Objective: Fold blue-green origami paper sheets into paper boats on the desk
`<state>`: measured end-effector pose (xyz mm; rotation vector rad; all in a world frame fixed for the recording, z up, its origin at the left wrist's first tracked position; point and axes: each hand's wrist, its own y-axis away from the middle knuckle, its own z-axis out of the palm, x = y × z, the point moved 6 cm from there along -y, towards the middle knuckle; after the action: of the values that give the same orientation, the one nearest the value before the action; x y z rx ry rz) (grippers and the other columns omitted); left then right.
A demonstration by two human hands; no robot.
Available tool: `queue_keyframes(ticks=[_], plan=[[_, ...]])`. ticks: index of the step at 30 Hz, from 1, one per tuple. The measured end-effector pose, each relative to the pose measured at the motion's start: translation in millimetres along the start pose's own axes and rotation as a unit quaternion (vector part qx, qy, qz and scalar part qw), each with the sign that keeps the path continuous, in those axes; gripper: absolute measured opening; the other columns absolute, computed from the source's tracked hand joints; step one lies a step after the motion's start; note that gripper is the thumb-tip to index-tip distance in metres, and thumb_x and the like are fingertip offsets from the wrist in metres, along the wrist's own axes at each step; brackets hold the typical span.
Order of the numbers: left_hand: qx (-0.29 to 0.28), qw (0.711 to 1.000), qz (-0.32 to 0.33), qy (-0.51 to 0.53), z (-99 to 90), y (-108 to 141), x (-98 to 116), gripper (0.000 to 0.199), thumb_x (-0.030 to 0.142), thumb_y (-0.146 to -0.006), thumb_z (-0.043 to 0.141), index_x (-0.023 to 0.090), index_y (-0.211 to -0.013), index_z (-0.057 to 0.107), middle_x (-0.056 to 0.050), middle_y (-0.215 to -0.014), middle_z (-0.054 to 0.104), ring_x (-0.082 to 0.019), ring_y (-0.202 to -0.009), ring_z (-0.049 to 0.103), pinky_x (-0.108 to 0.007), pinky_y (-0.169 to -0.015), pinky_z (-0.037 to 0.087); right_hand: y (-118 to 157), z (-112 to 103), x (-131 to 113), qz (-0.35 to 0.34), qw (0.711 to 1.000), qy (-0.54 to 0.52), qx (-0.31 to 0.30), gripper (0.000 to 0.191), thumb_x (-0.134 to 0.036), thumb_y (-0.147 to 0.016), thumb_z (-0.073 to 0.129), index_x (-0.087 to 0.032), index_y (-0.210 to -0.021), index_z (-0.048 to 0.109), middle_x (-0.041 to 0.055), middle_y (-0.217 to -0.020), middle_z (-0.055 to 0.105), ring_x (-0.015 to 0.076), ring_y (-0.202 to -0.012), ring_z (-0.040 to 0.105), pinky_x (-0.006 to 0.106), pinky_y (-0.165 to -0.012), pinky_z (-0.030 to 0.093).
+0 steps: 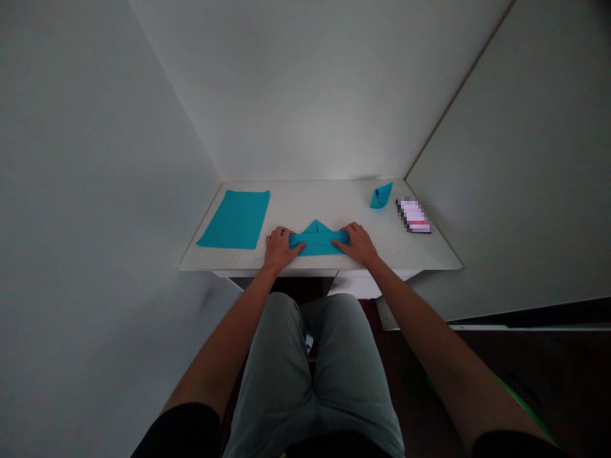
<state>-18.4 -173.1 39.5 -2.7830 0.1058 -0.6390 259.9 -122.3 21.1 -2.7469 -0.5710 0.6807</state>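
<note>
Fingers of your left hand and right hand grip the two ends of the folded blue paper, thumbs on top, at the near edge of the white bench. Its peak points to the far side. Left of it lies a flat blue sheet; far right, a small folded blue piece sits near a phone.

The folded paper between the hands is plain turquoise blue. Left of the hands, the flat sheet is the same unpatterned turquoise. Beyond the right hand, the small folded piece is turquoise too, and the phone shows a pixelated pale pink with a deeper pink band and dark edges. The desk under the hands is white.
</note>
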Motion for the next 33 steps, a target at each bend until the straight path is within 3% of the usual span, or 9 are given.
queue_keyframes(ticks=[7,13,20,23,26,30,33], plan=[[-0.014,1.0,0.008,0.025,3.1,-2.7,-2.2,0.029,0.045,-0.095,0.077,0.02,-0.109,0.073,-0.013,-0.125,0.069,-0.034,-0.12,0.064,-0.05,-0.106,0.045,0.0,-1.0,-1.8,-0.012,0.999,-0.019,-0.041,0.032,-0.049,-0.1,0.066,-0.021,-0.113,0.076,0.0129,-0.119,0.07,0.0298,-0.1,0.068,0.046,-0.093,0.052],[0.003,0.995,0.002,0.095,6.4,-5.4,-10.8,0.017,0.038,-0.098,0.073,0.021,-0.096,0.07,-0.008,-0.105,0.073,-0.026,-0.097,0.069,-0.043,-0.095,0.049,1.5,-8.8,-7.0,0.002,0.998,-0.054,-0.026,0.032,-0.048,-0.107,0.055,-0.023,-0.114,0.073,0.0106,-0.113,0.071,0.0258,-0.09,0.067,0.041,-0.089,0.051],[0.008,0.957,-0.048,0.287,8.8,-4.7,-21.4,0.019,0.036,-0.097,0.071,0.022,-0.107,0.066,-0.003,-0.093,0.072,-0.017,-0.077,0.065,-0.031,-0.073,0.05,1.9,-12.7,-6.0,0.011,0.993,-0.121,-0.01,0.032,-0.05,-0.105,0.053,-0.023,-0.111,0.071,0.009,-0.1,0.072,0.0251,-0.086,0.066,0.038,-0.081,0.051],[0.015,0.935,-0.05,0.352,9.0,-4.6,-24.3,0.028,0.028,-0.093,0.071,0.021,-0.119,0.062,-0.005,-0.11,0.074,-0.013,-0.072,0.064,-0.028,-0.069,0.05,2.5,-12.3,-3.0,0.031,0.988,-0.151,-0.005,0.031,-0.049,-0.102,0.058,-0.023,-0.112,0.071,0.0082,-0.098,0.075,0.0243,-0.082,0.067,0.037,-0.079,0.051],[0.044,0.929,-0.027,0.365,3.9,-5.7,-26.0,0.035,0.021,-0.092,0.067,0.022,-0.127,0.063,-0.01,-0.136,0.068,-0.013,-0.085,0.07,-0.03,-0.079,0.057,3.2,-12.2,-1.6,0.042,0.983,-0.177,-0.006,0.028,-0.046,-0.099,0.06,-0.024,-0.113,0.072,0.0059,-0.093,0.075,0.0224,-0.075,0.066,0.036,-0.077,0.052],[0.046,0.952,0.011,0.301,-1.7,-9.2,-25.1,0.033,0.012,-0.097,0.05,0.02,-0.115,0.076,-0.011,-0.134,0.068,-0.021,-0.125,0.067,-0.041,-0.111,0.055,3.1,-12.7,-0.9,0.038,0.979,-0.202,-0.006,0.027,-0.039,-0.099,0.058,-0.025,-0.117,0.073,0.005,-0.096,0.076,0.0207,-0.073,0.065,0.035,-0.075,0.054],[0.03,0.958,0.018,0.285,-1.6,-11.9,-27.0,0.041,0.01,-0.1,0.042,0.021,-0.115,0.079,-0.009,-0.135,0.071,-0.021,-0.133,0.064,-0.046,-0.125,0.047,2.3,-12.1,1.2,0.034,0.978,-0.205,-0.004,0.03,-0.038,-0.101,0.056,-0.025,-0.118,0.075,0.0062,-0.102,0.078,0.0217,-0.078,0.066,0.037,-0.08,0.056]])
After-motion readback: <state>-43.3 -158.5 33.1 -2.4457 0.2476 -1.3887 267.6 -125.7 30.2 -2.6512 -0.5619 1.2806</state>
